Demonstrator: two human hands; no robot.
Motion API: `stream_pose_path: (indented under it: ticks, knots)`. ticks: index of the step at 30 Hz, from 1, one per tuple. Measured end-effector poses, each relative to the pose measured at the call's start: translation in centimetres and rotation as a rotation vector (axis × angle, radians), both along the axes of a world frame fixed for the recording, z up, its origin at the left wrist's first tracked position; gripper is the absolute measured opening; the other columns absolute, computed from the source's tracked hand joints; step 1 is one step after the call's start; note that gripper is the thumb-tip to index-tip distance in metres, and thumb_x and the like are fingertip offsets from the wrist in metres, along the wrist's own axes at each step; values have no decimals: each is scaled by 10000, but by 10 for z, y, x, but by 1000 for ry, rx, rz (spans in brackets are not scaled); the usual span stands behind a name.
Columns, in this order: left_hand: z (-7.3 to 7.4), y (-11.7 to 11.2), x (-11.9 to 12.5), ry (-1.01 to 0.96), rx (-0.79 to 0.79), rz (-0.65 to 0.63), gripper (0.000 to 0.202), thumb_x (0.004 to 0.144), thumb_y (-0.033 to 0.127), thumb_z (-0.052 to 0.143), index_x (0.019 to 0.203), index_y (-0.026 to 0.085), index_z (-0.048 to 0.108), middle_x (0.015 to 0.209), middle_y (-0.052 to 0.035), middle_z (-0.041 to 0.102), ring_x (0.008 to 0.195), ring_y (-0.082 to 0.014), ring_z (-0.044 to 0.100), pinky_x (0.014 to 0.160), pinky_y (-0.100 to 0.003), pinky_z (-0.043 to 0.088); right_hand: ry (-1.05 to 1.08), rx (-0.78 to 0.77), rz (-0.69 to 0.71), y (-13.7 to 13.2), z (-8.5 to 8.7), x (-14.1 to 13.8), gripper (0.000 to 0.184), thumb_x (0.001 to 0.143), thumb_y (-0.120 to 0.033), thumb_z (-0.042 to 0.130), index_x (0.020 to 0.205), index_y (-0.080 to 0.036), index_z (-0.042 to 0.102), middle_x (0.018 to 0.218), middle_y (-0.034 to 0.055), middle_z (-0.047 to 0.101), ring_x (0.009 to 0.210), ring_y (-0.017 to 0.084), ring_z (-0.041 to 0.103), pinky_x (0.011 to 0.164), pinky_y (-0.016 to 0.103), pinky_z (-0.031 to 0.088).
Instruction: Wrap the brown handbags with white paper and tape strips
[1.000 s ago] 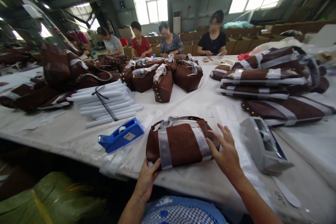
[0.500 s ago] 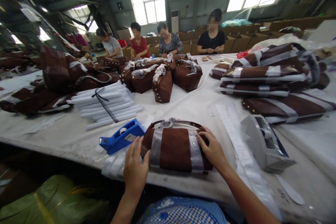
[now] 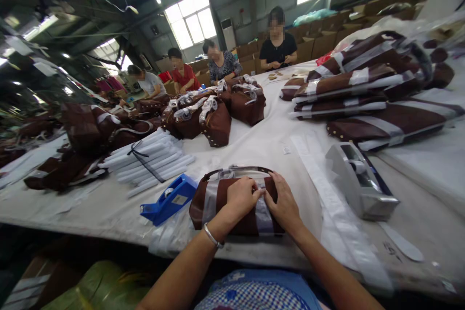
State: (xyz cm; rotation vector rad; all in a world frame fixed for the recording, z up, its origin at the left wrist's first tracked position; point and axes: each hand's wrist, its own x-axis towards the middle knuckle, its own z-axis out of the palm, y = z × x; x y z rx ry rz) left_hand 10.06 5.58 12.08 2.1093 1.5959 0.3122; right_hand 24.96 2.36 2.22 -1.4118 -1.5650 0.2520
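Observation:
A brown handbag [image 3: 203, 201] with pale protective strips wrapped round it lies flat on the white table [image 3: 254, 147] right in front of me. Both hands rest on its upper right part. My left hand [image 3: 241, 198] is curled, its fingertips pressed against the bag by the right-hand strip. My right hand [image 3: 281, 201] sits beside it, fingers bent down on the same strip, thumb touching the left hand's fingers. The bag's handle [image 3: 240, 170] arcs just beyond my hands.
A blue tape dispenser [image 3: 169, 199] sits left of the bag, a grey one [image 3: 358, 181] to the right. White foam strips [image 3: 148, 157] lie bundled behind. Wrapped brown bags are piled at centre [image 3: 214, 114], left [image 3: 83, 128] and right [image 3: 366, 89]. Several people sit at the far side.
My left hand moved from the bag's left end across to its upper right, meeting my right hand. The bag shifted slightly left and the view tilted.

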Motion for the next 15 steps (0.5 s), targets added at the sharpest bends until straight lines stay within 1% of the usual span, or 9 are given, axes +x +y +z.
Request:
stream_pose_path:
  ticks: [2, 4, 6, 9, 11, 13, 15]
  knots:
    - [5, 11, -1, 11, -108, -15, 247, 823, 439, 706, 788, 194, 712, 840, -47, 680, 864, -228, 608, 814, -320, 434, -38, 6, -6, -1, -1, -1, 588, 938, -311, 507, 1498, -198, 367, 1500, 143, 458, 1418, 301, 384, 1157, 555, 366]
    - [8, 23, -1, -11, -224, -35, 271, 761, 438, 754, 704, 179, 701, 690, -14, 644, 742, -193, 586, 725, -292, 422, -64, -6, -7, -1, -1, -1, 614, 930, -298, 515, 1513, -205, 348, 1513, 140, 442, 1420, 307, 377, 1147, 553, 382]
    - [8, 33, -1, -67, -357, -38, 276, 708, 430, 787, 678, 170, 699, 616, 14, 606, 650, -153, 542, 642, -265, 390, -77, -17, -9, -1, -1, -1, 639, 925, -287, 517, 1529, -209, 323, 1526, 140, 422, 1424, 312, 370, 1145, 552, 384]
    - [7, 41, 0, -169, -546, 16, 339, 632, 469, 824, 702, 160, 704, 559, 43, 542, 541, -106, 440, 529, -250, 305, -81, -28, -7, -1, 0, 0, 660, 931, -286, 511, 1548, -215, 287, 1542, 143, 400, 1431, 321, 357, 1144, 558, 381]
    - [7, 42, 2, -242, -647, 70, 410, 566, 509, 850, 705, 157, 691, 537, 57, 493, 497, -85, 371, 483, -248, 235, -77, -37, 1, -2, 0, 1, 665, 937, -293, 508, 1556, -225, 273, 1550, 140, 389, 1436, 326, 348, 1142, 561, 381]
    - [6, 42, 2, -329, -711, 117, 452, 517, 523, 869, 688, 160, 662, 547, 66, 466, 490, -72, 330, 465, -245, 190, -69, -48, 12, -2, 1, 1, 674, 941, -290, 503, 1564, -237, 252, 1558, 134, 378, 1443, 325, 337, 1145, 562, 376]
    - [4, 40, 0, -426, -744, 155, 469, 505, 523, 876, 685, 162, 637, 586, 67, 467, 503, -61, 310, 460, -238, 167, -62, -62, 26, -2, 1, 2, 683, 943, -279, 497, 1571, -245, 230, 1570, 127, 362, 1452, 322, 321, 1152, 562, 366]
